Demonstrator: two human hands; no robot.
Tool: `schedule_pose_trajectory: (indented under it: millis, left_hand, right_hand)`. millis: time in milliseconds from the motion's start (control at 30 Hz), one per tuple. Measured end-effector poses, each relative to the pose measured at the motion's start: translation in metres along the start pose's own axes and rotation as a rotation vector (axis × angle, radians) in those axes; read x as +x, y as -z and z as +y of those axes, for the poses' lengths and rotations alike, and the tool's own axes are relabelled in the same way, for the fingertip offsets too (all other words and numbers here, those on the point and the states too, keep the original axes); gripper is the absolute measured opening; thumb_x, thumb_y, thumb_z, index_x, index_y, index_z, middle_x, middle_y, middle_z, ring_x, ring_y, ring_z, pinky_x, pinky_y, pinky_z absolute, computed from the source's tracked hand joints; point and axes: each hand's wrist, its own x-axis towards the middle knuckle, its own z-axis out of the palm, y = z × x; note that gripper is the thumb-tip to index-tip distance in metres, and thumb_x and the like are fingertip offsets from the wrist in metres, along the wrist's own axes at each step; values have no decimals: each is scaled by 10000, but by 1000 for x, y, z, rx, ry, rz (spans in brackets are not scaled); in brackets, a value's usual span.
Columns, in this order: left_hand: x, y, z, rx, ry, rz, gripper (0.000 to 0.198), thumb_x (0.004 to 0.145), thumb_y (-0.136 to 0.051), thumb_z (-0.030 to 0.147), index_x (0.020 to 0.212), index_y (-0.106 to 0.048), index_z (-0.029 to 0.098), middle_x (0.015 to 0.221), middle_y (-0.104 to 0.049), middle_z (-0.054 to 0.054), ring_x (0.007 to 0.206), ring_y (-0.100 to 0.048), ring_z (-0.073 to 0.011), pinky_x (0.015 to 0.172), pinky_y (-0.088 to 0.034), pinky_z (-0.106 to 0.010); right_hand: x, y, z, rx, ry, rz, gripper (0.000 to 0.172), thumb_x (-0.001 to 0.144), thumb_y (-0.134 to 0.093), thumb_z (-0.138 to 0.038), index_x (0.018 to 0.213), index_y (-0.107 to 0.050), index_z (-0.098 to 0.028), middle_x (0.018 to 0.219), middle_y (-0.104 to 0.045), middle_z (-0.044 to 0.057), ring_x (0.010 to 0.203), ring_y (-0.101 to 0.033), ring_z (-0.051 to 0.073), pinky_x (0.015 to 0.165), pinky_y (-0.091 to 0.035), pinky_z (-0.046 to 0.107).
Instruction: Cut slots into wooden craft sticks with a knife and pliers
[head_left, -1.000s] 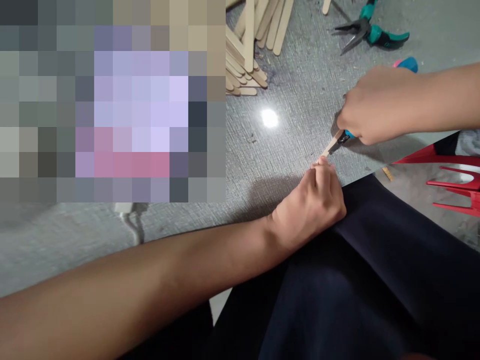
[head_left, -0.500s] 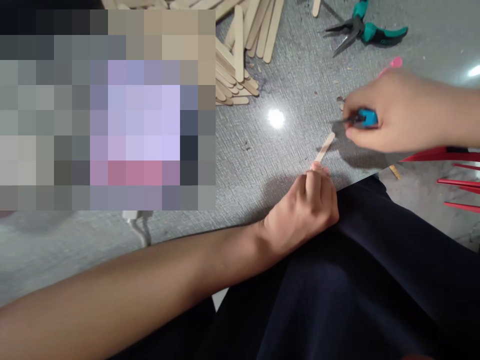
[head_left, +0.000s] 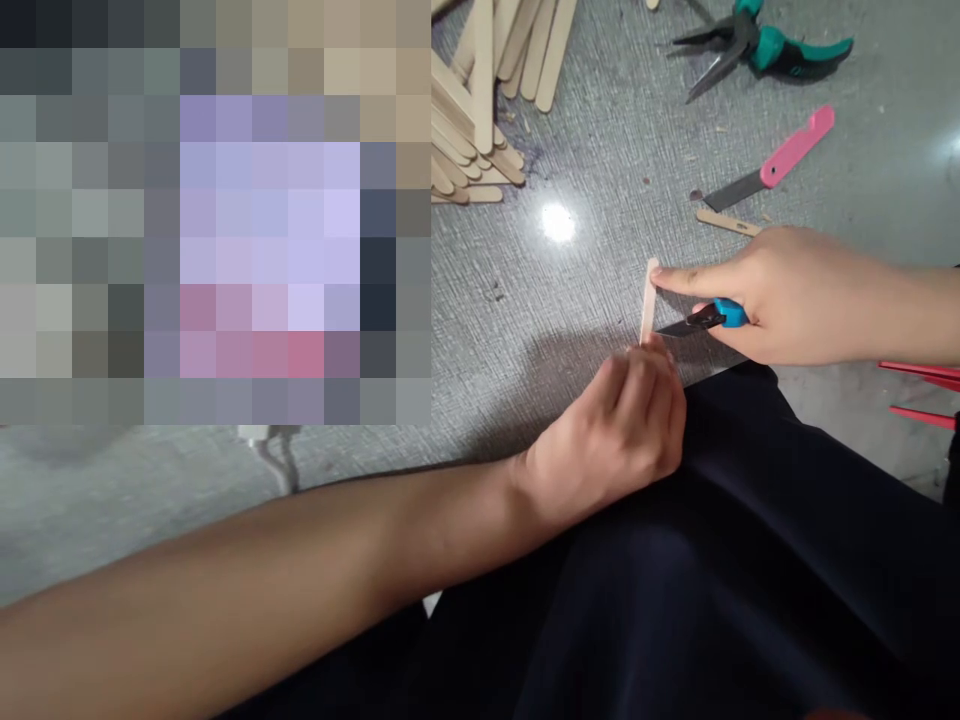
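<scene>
My left hand (head_left: 619, 410) is closed around the lower end of a wooden craft stick (head_left: 649, 295) at the table's near edge. The stick's rounded far end points away from me, and its held end is hidden in my fingers. My right hand (head_left: 780, 295) holds a utility knife (head_left: 724, 313) with a blue and black body. Its index finger stretches out and touches the stick near the far tip. The knife's blade points left, its tip close beside the stick and my left fingertips; whether it touches the stick I cannot tell.
Beyond my right hand lie a pink-handled knife (head_left: 799, 147), another craft stick (head_left: 724, 222) with a dark mark, and teal-handled pliers (head_left: 761, 45). A pile of craft sticks (head_left: 484, 85) lies at the far left, partly behind a blurred block. Red bars (head_left: 919, 375) show below right.
My right hand has come down and nearer the stick, its index finger now extended onto it. The stick has turned more upright in view. The pink-handled knife has come into full sight.
</scene>
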Motion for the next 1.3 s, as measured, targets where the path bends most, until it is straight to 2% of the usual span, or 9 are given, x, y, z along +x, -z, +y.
schedule_pose_trajectory:
  millis: [100,200,333,533,733,867,967,1100,1300]
  left_hand:
    - [-3,-1,4,-12,25,0,259,1132,-668,15,1237,-896,-52,1174,-953,-242,1015,-943,-294,864,-748,-344]
    - [-5,-1,7,-32,42,-6,289,1119,-636,-10,1258,-878,-87,1191,-947,-266,1051,-954,-318,866,-743,-350]
    - [-3,2,5,-4,36,-38,275,1114,-658,-26,1260,-885,-77,1157,-953,-239,1003,-941,-273,821,-713,-314]
    - [-1,7,2,-15,32,-54,298,1146,-652,6,1323,-889,-32,1237,-953,-232,1030,-935,-260,783,-698,-308]
    - [-3,8,2,-66,12,20,269,1160,-720,82,1342,-884,-29,1336,-931,-252,1116,-949,-295,788,-700,-316]
    - [-4,6,4,-17,37,-10,294,1159,-656,28,1324,-886,-49,1320,-931,-265,1175,-947,-320,782,-689,-320]
    - [-5,3,6,-17,51,-38,342,1165,-594,3,1355,-864,-86,1340,-922,-281,1203,-942,-326,855,-718,-338]
    - [-5,-2,9,-15,74,-33,327,1158,-607,-8,1349,-848,-119,1327,-917,-305,1197,-942,-338,895,-729,-353]
    - [-9,-8,14,-100,115,-38,334,1156,-638,3,1409,-817,-120,1359,-900,-332,1224,-928,-370,885,-742,-398]
  right_hand:
    - [4,5,-2,51,-74,8,436,1080,-699,-413,1468,-868,-310,824,-767,14,917,-768,294,925,-545,423]
    - [6,8,-6,44,-197,-1,258,1069,-732,-484,1131,-823,-251,900,-782,48,785,-664,235,768,-428,384]
    - [7,13,-12,-45,-341,-234,475,1071,-710,-712,886,-702,-274,675,-642,1,653,-596,221,724,-384,377]
    - [12,17,-17,-224,-365,-349,504,1072,-638,-716,833,-707,-278,643,-635,33,652,-629,266,673,-403,395]
    - [15,13,-11,-270,-344,-272,264,982,-714,-464,810,-751,-268,661,-634,58,728,-669,296,710,-408,399]
    - [19,18,-11,-288,-337,-264,246,984,-707,-420,792,-738,-269,625,-621,59,774,-689,299,742,-443,404]
    - [21,23,-14,-338,-337,-243,247,991,-707,-395,782,-736,-267,611,-616,76,829,-719,313,765,-483,414]
    - [26,24,-20,-326,-338,-241,278,992,-752,-459,776,-740,-284,696,-698,116,946,-769,362,815,-542,441]
    - [36,28,-28,-502,-347,-314,215,1008,-658,-385,915,-799,-251,855,-765,141,912,-786,367,734,-512,433]
